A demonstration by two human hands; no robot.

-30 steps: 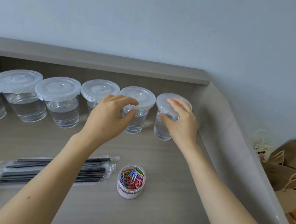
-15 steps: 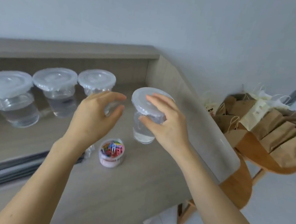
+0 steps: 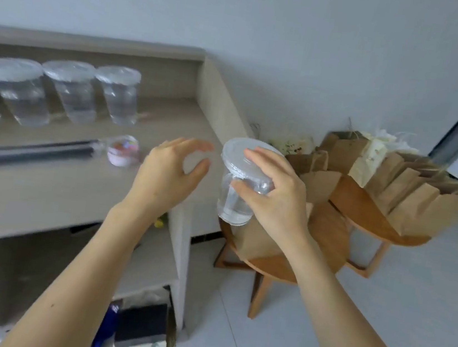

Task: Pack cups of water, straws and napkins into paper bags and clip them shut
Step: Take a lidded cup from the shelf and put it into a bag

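Observation:
My right hand grips a clear lidded cup of water by its rim and upper wall, holding it in the air past the desk's right end, above a wooden stool. My left hand hovers just left of the cup with fingers spread and curved, holding nothing. Several more lidded cups of water stand in a row at the back of the desk. Wrapped black straws lie on the desk, next to a small round tub of coloured paper clips. Brown paper bags are piled on two wooden stools.
The desk has a raised back ledge and a slanted right side wall. The near stool carries one brown bag under the cup. Shelves below the desk hold boxes. Light floor lies to the right.
My right hand has lifted the rightmost cup off the desk and carried it right, out over the stool. My left hand let go of its cup and followed empty. The view swung right.

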